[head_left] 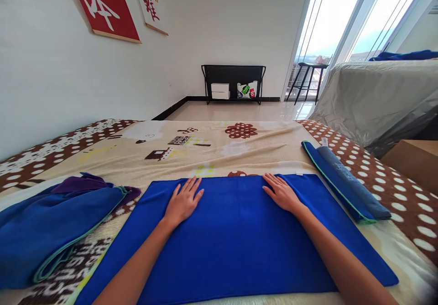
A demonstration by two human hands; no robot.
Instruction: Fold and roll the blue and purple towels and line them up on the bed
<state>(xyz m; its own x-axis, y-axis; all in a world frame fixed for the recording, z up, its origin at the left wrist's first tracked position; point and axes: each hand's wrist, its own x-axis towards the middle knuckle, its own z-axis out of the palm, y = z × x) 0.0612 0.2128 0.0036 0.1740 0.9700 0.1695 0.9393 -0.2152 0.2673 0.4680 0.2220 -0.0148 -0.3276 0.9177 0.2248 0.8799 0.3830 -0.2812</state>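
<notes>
A blue towel lies spread out on the patterned blanket in front of me, with a small white tag on its far edge at the right. My left hand rests flat on the towel near its far edge, fingers stretched out. Toward the far right part of the same towel, my right hand also lies flat with its fingers extended. Neither hand grips anything. The towel looks mostly smooth, with slight creases near its far left corner.
Crumpled blue and purple cloths with green edging lie at the left. Folded blue towels lie at the right. Beneath is a beige and brown blanket. Beyond stand a black rack, a stool and a cardboard box.
</notes>
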